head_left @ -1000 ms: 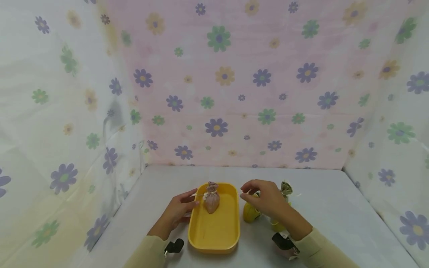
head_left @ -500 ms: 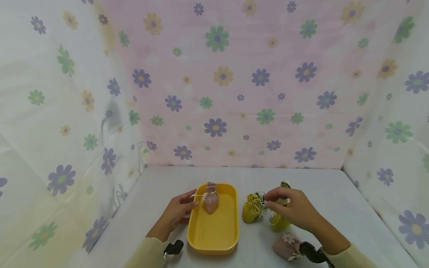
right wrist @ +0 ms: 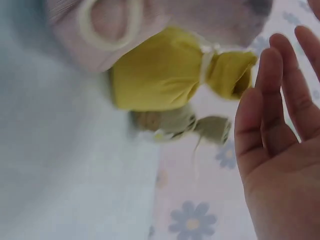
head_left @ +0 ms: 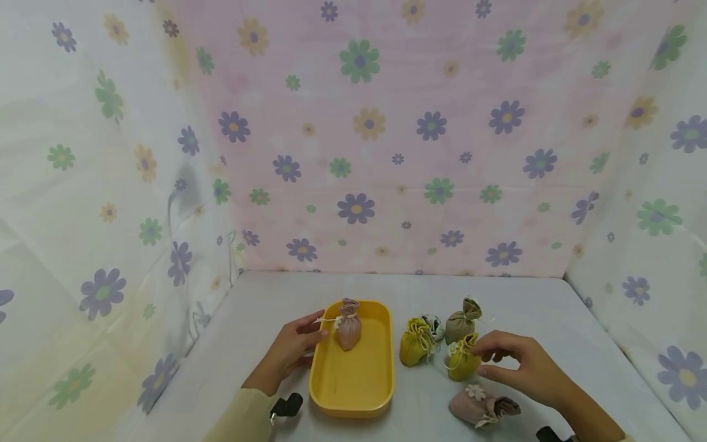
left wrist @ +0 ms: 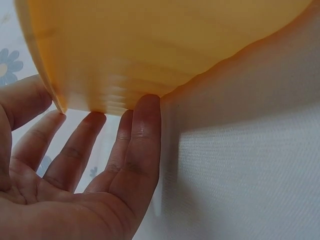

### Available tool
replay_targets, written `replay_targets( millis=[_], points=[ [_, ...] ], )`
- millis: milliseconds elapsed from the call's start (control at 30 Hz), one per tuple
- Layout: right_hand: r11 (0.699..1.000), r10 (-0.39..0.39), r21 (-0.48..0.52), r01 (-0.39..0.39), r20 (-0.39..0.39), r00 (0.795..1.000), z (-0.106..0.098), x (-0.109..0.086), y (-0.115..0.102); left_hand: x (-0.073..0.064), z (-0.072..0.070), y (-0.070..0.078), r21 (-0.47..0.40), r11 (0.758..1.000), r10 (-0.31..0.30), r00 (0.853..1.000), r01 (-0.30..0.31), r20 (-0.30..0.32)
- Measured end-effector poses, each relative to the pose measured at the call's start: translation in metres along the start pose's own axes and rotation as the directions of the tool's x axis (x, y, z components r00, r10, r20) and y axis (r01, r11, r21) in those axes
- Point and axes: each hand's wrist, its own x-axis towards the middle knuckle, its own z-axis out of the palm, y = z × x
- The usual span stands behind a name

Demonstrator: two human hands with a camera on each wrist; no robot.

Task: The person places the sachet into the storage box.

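In the head view my left hand (head_left: 293,347) holds the yellow tray (head_left: 353,393) at its left side, thumb over the rim. The left wrist view shows those fingertips (left wrist: 145,107) against the tray's outer wall. A dusty-pink drawstring pouch (head_left: 349,331) with a white cord lies inside the tray, at its far end. My right hand (head_left: 525,365), fingers parted and holding nothing, is just right of a yellow drawstring pouch (head_left: 463,363). In the right wrist view its fingers (right wrist: 250,115) come near that pouch's gathered neck.
Left of that pouch stand another yellow pouch (head_left: 414,347) and a white patterned one (head_left: 434,327). An olive-brown pouch (head_left: 461,324) is behind. Nearer the front lies a mauve pouch (head_left: 480,406) with a flower. Flowered cloth (head_left: 386,153) walls surround the white table (head_left: 276,288).
My right hand has moved from beside the tray rightward across the pouches to the right of the yellow one, uncovering the pouches. My left hand and the tray stay in place.
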Motion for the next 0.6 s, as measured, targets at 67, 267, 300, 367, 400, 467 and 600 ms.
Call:
replay_targets(
  millis=[67, 267, 300, 367, 400, 467, 600],
  points=[
    [0.999, 0.004, 0.044, -0.005, 0.027, 1.000, -0.003, -0.006, 0.005, 0.000, 0.000, 0.001, 0.003, 1.000, -0.003, 1.000, 0.003, -0.005],
    [0.973, 0.002, 0.228, -0.037, 0.150, 0.989, -0.012, -0.020, 0.024, 0.001, -0.001, 0.001, 0.004, 1.000, -0.012, 1.000, 0.012, -0.013],
    [0.963, 0.008, 0.263, -0.055, 0.177, 0.984, -0.013, -0.021, 0.027, 0.001, -0.001, 0.001, 0.005, 1.000, -0.011, 1.000, 0.011, -0.013],
    [0.944, -0.006, 0.321, -0.072, 0.236, 0.972, -0.016, -0.024, 0.033, 0.001, -0.001, 0.002, 0.004, 1.000, -0.011, 1.000, 0.011, -0.010],
    [0.935, -0.016, 0.345, -0.080, 0.268, 0.963, -0.017, -0.026, 0.035, 0.001, -0.001, 0.002, 0.004, 1.000, -0.011, 1.000, 0.011, -0.009],
    [0.917, -0.034, 0.386, -0.103, 0.333, 0.942, -0.018, -0.027, 0.039, 0.001, -0.001, 0.002, 0.005, 1.000, -0.013, 1.000, 0.014, -0.007],
    [0.903, -0.009, 0.391, -0.179, 0.433, 0.901, -0.016, -0.030, 0.042, 0.001, -0.001, 0.001, 0.003, 1.000, -0.016, 1.000, 0.016, 0.001]
  ],
)
